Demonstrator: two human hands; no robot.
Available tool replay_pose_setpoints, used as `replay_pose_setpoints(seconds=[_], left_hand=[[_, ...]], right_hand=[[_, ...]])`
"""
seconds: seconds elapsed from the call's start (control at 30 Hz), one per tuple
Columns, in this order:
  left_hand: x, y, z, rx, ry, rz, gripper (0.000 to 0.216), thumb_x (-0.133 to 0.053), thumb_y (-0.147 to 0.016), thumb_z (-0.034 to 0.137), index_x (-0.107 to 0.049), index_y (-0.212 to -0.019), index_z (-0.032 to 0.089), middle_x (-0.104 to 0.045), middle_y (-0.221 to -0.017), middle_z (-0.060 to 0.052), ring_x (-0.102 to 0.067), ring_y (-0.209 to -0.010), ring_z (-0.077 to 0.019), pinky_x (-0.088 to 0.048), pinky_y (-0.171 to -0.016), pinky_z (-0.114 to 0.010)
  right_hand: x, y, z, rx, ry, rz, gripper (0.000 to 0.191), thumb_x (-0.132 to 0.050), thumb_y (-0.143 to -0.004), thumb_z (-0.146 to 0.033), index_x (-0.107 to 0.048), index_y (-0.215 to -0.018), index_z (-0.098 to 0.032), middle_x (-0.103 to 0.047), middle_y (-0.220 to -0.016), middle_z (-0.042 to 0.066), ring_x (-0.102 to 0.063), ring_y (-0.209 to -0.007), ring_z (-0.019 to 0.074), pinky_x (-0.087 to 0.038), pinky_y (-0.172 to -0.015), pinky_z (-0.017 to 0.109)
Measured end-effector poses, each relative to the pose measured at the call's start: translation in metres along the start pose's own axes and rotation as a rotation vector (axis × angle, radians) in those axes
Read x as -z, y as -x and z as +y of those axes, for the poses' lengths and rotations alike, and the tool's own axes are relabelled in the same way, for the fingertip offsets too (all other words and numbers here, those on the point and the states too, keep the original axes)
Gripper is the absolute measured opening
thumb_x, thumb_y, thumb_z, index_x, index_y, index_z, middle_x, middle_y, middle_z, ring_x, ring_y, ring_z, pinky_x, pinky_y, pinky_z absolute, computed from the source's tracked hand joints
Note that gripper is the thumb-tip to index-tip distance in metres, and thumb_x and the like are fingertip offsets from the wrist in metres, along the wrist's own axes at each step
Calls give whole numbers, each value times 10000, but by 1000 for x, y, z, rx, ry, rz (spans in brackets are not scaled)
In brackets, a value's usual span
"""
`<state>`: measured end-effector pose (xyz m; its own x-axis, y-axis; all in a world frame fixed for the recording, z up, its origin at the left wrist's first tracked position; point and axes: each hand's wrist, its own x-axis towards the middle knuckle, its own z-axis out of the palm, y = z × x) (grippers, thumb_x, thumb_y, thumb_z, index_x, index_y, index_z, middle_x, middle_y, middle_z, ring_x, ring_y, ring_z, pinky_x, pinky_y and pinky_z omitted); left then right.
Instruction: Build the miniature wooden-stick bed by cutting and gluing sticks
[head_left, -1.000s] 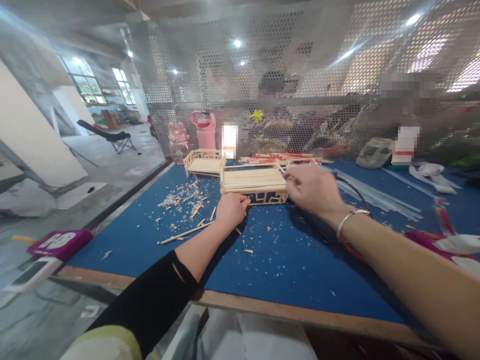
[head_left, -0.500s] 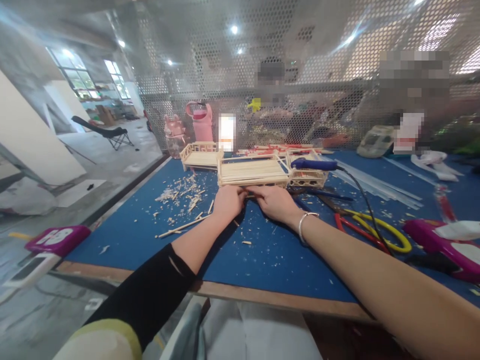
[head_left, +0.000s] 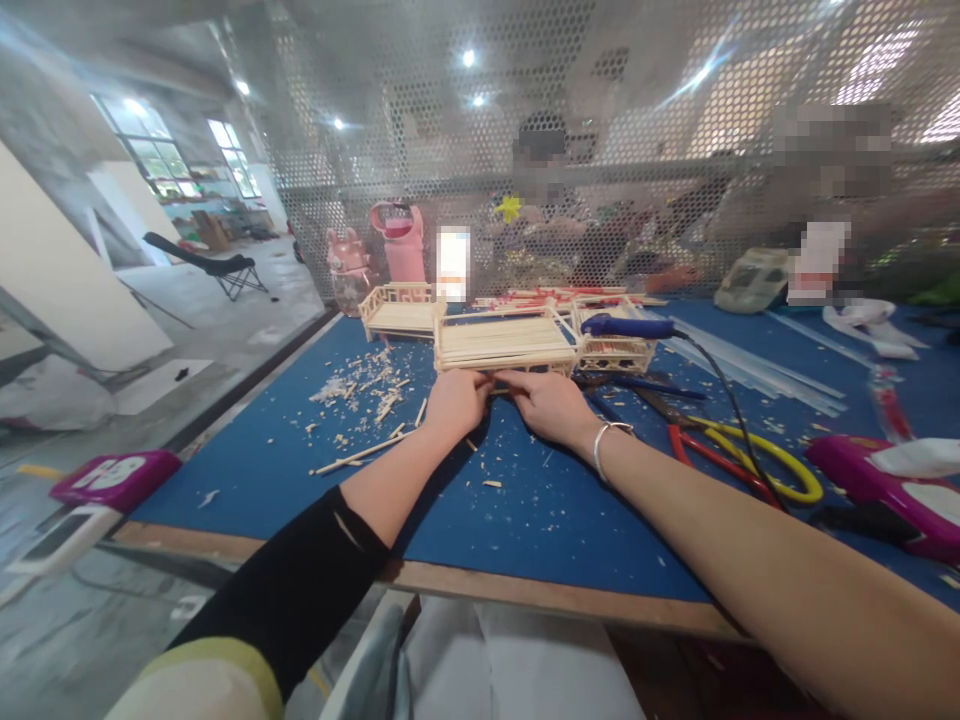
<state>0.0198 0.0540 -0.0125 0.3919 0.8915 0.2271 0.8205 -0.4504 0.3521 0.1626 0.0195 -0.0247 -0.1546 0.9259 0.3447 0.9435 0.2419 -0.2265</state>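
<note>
A miniature bed (head_left: 504,342) made of pale wooden sticks stands in the middle of the blue tabletop. My left hand (head_left: 454,405) is at its near lower edge, fingers curled in against the front rail. From the other side my right hand (head_left: 553,404) meets it there, with its fingers bent and pressed to the same rail. The two sets of fingertips almost touch; the exact grip beneath them is hidden. Behind to the left is a smaller stick-built bench (head_left: 401,317). Another stick piece (head_left: 615,353) adjoins the bed's right end, and a blue-handled corded tool (head_left: 628,328) rests across it.
Scissors with red and yellow handles (head_left: 739,465) lie to my right, near a purple device (head_left: 874,485). Translucent strips (head_left: 765,372) lie behind them. Wood scraps (head_left: 386,400) litter the left side. A pink bottle (head_left: 405,250) and perforated screen (head_left: 420,150) stand behind; people sit beyond.
Both hands stay at the bed's front rail, with almost no movement. The bed and tools lie where they were.
</note>
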Motion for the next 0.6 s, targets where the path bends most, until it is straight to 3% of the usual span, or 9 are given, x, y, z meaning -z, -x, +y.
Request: replay_pose_setpoints(seconds=[0.6], left_hand=[[1,4,8,39,-78,42,310,-450,-837,304,-718,-771,162,-690,-684,-74,-619,-700,-178,-436,-700,-264]], right_hand=[[-2,0,0,17,-11,9,397,-385,-859,-225,-582,-1202,-263,-700,-1023,50,-654,-890,194,-482,-741,286]])
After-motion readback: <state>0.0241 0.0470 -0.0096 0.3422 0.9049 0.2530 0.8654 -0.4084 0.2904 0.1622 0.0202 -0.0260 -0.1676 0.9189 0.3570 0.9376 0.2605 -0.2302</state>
